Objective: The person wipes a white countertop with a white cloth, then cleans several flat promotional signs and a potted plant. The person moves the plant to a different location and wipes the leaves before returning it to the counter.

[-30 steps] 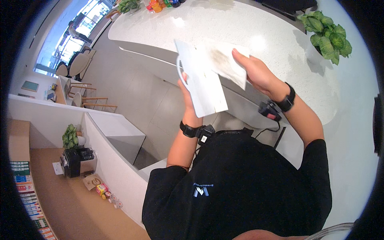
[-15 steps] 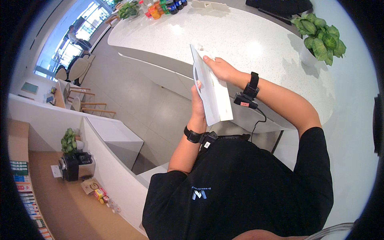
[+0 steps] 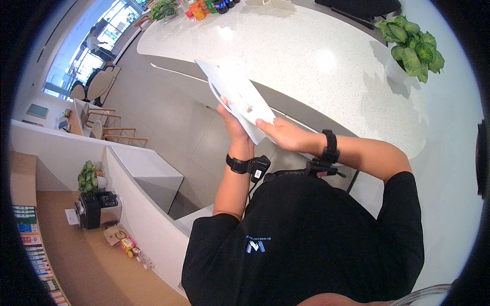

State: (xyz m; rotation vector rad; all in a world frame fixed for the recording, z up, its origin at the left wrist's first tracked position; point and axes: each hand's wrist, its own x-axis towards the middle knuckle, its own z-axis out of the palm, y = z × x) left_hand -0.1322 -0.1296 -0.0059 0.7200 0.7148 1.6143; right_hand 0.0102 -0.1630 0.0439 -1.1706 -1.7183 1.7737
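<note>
A flat white folded piece, perhaps a carton, is held tilted in front of me, off the near side of the counter. One long edge has a curved handle slot, and a small grey-brown mark shows on its face. My left hand grips it from beneath at the slotted edge, a fingertip showing by the slot. My right hand pinches its near right corner, thumb on top; the other fingers are mostly hidden. Black straps with small devices circle both wrists.
The white speckled counter curves ahead, with a potted plant at right and several drink bottles at the far edge beside a pale folded cardboard piece. Left stand a white partition, a black machine and chairs.
The white piece has swung left and turned its face more upward. My right hand has slid from its far part to the near corner; my left hand has shifted slightly left.
</note>
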